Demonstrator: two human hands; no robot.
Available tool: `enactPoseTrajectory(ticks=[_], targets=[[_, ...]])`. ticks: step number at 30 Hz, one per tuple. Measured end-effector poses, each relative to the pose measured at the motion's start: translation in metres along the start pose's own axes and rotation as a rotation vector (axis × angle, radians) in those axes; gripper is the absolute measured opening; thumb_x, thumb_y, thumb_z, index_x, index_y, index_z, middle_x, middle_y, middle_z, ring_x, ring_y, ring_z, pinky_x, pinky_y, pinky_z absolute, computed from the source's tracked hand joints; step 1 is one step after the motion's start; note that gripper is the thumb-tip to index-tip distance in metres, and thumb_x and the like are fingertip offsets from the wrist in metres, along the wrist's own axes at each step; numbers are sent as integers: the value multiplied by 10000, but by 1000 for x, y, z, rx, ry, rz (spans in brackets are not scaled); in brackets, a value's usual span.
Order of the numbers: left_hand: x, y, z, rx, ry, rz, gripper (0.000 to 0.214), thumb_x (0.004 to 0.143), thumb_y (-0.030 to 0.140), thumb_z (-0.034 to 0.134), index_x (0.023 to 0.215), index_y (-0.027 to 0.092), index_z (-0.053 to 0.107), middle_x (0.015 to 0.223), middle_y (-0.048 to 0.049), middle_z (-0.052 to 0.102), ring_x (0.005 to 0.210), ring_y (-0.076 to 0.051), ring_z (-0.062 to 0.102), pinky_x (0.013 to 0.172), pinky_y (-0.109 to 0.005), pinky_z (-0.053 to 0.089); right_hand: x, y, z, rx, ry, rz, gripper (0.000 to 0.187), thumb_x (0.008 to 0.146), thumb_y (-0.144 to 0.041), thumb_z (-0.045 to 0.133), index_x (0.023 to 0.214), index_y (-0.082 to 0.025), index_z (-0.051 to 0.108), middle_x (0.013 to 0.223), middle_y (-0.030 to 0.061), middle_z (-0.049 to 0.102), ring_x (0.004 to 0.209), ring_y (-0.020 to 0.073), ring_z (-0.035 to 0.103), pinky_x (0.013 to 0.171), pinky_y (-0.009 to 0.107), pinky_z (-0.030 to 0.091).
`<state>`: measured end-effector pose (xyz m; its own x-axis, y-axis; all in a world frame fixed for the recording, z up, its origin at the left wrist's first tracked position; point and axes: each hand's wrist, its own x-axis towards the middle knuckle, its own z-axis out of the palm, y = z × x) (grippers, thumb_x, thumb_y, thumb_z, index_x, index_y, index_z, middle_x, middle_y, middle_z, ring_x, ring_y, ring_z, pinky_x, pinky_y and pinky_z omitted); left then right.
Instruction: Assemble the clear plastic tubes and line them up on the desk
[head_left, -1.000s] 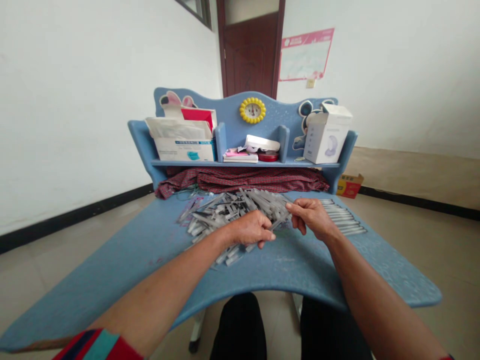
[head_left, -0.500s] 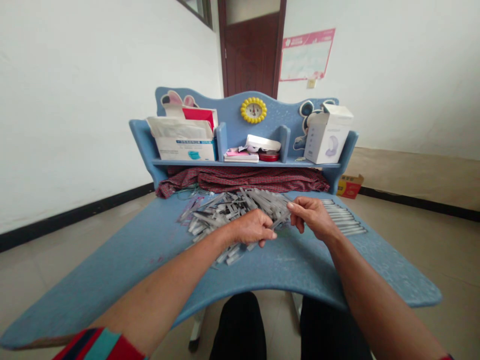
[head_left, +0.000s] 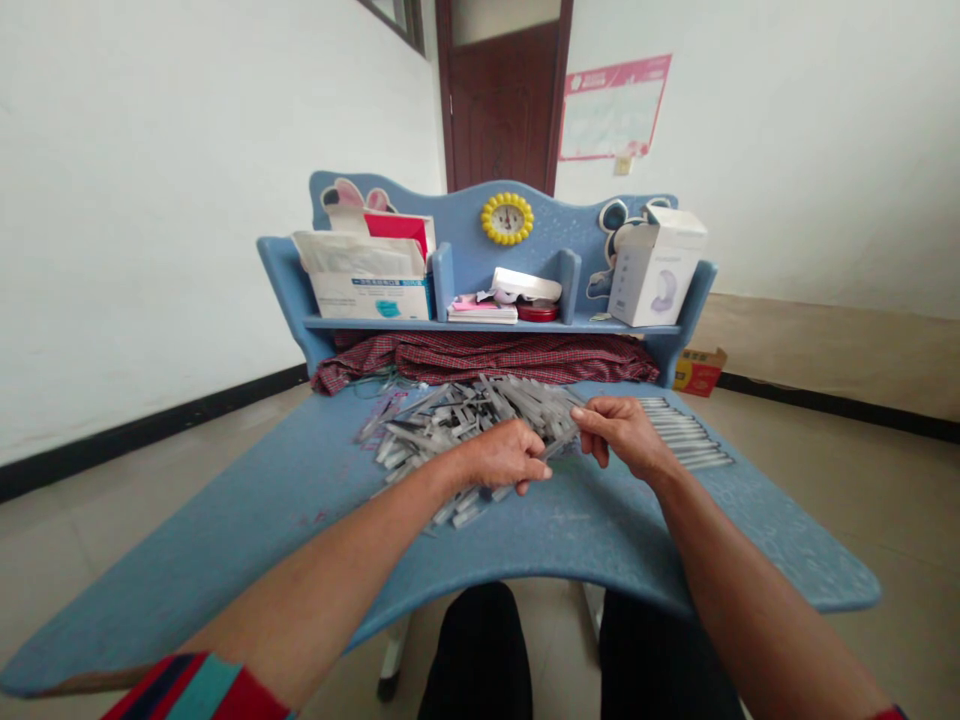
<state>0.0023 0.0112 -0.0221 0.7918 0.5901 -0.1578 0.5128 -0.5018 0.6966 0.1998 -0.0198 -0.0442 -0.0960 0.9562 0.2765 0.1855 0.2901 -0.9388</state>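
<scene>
Left hand (head_left: 504, 457) is holding its fingers curled in over the near side of a jumbled heap of translucent grey plastic sticks (head_left: 517, 400) on the blue-painted desk (head_left: 300, 500), while right hand (head_left: 619, 432) is pressing thumb toward bent forefinger at the heap's right edge; cannot tell whether either is pinching a stick. Blue lettering is showing on the white cardboard mask box (head_left: 367, 297), too blurred to transcribe.
</scene>
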Motion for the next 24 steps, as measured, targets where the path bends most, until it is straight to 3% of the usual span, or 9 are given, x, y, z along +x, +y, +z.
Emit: enactPoseTrajectory(ticks=[9,24], targets=[[3,-3,1,50,-2,2,209,708,270,537,537,154,501,474,23,541,398,-70,400,399,-187,284,0,-1,-1,-65,-21,19,452,751,-514,590,474,-165,517,369,-10,538,250,57,393,281,180,263],[1,2,-1,94,51,16,217,705,214,549,504,156,491,446,35,522,410,-75,440,415,-180,296,0,0,0,-32,-47,12,464,758,-543,571,501,-159,538,407,-5,558,276,67,436,301,182,310]])
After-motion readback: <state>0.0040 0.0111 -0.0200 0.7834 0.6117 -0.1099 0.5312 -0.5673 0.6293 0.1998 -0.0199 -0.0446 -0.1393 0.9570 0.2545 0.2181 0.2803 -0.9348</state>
